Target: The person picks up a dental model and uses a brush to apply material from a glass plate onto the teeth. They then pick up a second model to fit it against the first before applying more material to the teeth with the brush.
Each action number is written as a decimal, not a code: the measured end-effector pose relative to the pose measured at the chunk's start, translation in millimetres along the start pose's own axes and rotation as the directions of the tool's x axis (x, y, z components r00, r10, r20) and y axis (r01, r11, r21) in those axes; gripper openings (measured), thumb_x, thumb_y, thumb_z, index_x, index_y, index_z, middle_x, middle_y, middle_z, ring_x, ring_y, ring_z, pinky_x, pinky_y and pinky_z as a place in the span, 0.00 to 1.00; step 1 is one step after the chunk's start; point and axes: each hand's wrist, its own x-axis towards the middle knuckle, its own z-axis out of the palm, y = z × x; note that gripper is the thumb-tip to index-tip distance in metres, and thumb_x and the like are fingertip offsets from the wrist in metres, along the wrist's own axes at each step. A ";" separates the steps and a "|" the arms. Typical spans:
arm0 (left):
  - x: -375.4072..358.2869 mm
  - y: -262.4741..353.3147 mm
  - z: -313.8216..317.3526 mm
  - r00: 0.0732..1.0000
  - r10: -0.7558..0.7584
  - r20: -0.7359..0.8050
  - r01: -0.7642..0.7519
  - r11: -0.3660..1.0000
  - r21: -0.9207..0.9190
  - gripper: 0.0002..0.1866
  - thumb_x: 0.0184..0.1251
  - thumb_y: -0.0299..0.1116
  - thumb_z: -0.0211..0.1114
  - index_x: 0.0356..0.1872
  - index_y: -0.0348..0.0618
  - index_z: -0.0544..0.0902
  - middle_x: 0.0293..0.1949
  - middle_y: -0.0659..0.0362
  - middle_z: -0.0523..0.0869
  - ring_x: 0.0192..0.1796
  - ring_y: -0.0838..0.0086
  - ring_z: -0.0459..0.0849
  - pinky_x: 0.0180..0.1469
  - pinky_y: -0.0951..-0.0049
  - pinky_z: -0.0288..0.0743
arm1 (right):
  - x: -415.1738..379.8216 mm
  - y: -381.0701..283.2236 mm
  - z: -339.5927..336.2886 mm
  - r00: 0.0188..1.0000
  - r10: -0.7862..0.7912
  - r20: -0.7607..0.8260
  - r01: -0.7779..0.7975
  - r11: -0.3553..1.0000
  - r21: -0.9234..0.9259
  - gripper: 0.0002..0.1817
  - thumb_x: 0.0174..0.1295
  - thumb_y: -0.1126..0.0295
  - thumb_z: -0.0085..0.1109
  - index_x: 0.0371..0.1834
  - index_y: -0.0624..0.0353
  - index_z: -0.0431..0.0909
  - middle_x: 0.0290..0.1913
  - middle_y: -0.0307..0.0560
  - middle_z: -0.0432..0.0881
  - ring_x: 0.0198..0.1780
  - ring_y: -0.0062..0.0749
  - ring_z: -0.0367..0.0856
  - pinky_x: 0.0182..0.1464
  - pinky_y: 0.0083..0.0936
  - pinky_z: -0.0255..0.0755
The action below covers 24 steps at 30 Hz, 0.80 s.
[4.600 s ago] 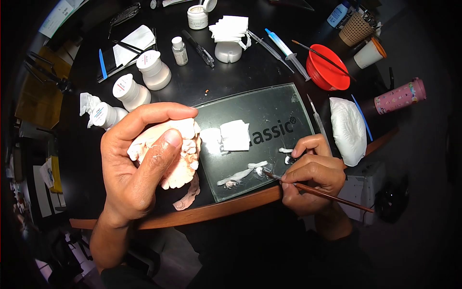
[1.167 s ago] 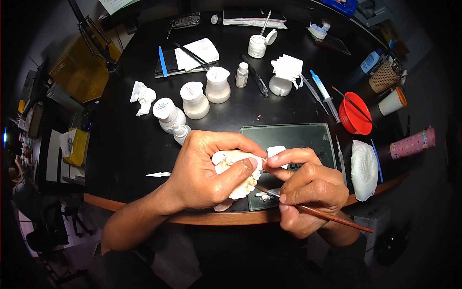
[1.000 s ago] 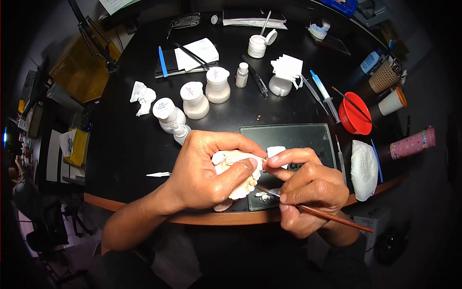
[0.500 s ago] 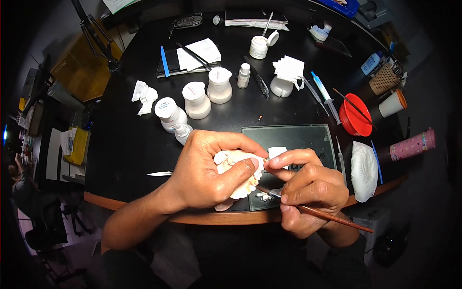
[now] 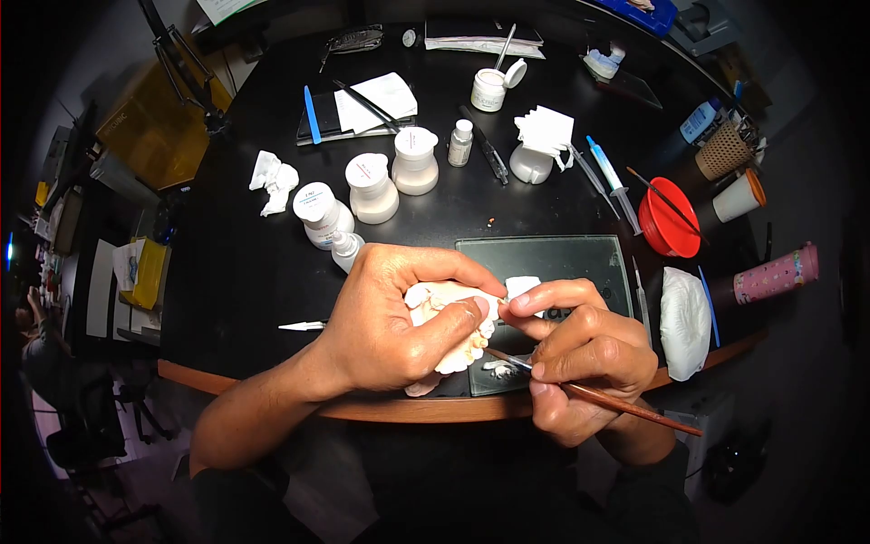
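Note:
A pale dental cast [image 5: 467, 349] with teeth is held in my left hand [image 5: 385, 326], thumb across its top and index finger reaching over its far edge. My right hand [image 5: 594, 358] grips a thin wooden-handled brush [image 5: 625, 406], its tip close to the cast's teeth. The right index finger and the left index fingertip meet near the cast's right edge, with something tiny there that I cannot make out. Beneath the hands lies a glass slab [image 5: 580, 256], with a white block [image 5: 523, 288] and some white material [image 5: 500, 369] on it.
Several white-lidded bottles [image 5: 371, 189] stand beyond my left hand. To the right are a red bowl [image 5: 666, 227], a white folded cloth [image 5: 685, 322] and a pink tumbler [image 5: 778, 272]. An open jar [image 5: 489, 91] stands farther back. At far left, a person [image 5: 41, 331] is partly visible.
Almost nothing differs; the brush and my right hand have shifted very slightly. Both hands keep their holds.

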 end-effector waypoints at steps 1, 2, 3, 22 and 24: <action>-0.1 0.4 0.4 1.000 -0.004 -0.005 0.004 1.000 -0.008 0.13 0.67 0.24 0.64 0.48 0.28 0.89 0.35 0.53 0.92 0.36 0.79 0.89 0.39 0.78 0.81 | 0.2 0.0 0.3 1.000 0.002 0.000 -0.002 1.000 0.002 0.09 0.43 0.85 0.64 0.28 0.63 0.81 0.27 0.45 0.83 0.53 0.56 0.90 0.55 0.40 0.87; -0.3 1.2 0.9 1.000 -0.008 -0.010 0.007 1.000 -0.015 0.13 0.67 0.24 0.64 0.48 0.29 0.89 0.35 0.53 0.92 0.36 0.79 0.89 0.39 0.79 0.80 | 0.3 0.0 0.4 1.000 0.003 0.001 -0.003 1.000 0.004 0.09 0.43 0.85 0.64 0.28 0.63 0.81 0.27 0.45 0.83 0.53 0.56 0.90 0.55 0.40 0.87; -0.3 1.9 1.3 1.000 -0.011 -0.015 0.011 1.000 -0.023 0.13 0.67 0.24 0.64 0.48 0.29 0.89 0.34 0.53 0.92 0.36 0.79 0.89 0.38 0.79 0.80 | 0.5 -0.1 0.3 1.000 0.002 0.004 -0.002 1.000 0.004 0.09 0.42 0.85 0.64 0.28 0.63 0.81 0.27 0.45 0.83 0.53 0.56 0.90 0.55 0.40 0.88; 0.1 0.4 2.0 0.998 0.050 -0.024 -0.050 0.999 0.009 0.12 0.68 0.24 0.64 0.47 0.29 0.90 0.34 0.54 0.92 0.36 0.80 0.88 0.38 0.79 0.80 | -2.7 -0.4 -3.3 0.997 0.006 0.074 -0.007 1.000 0.021 0.07 0.51 0.84 0.62 0.33 0.62 0.79 0.32 0.45 0.80 0.57 0.52 0.83 0.59 0.50 0.89; -0.3 1.7 1.2 0.999 0.029 -0.017 -0.029 1.000 0.005 0.12 0.68 0.24 0.64 0.47 0.29 0.90 0.34 0.54 0.92 0.36 0.80 0.88 0.38 0.79 0.80 | -2.0 -1.1 -2.6 0.999 0.008 0.052 -0.009 1.000 0.018 0.08 0.49 0.84 0.63 0.32 0.62 0.79 0.30 0.45 0.80 0.56 0.53 0.85 0.57 0.46 0.89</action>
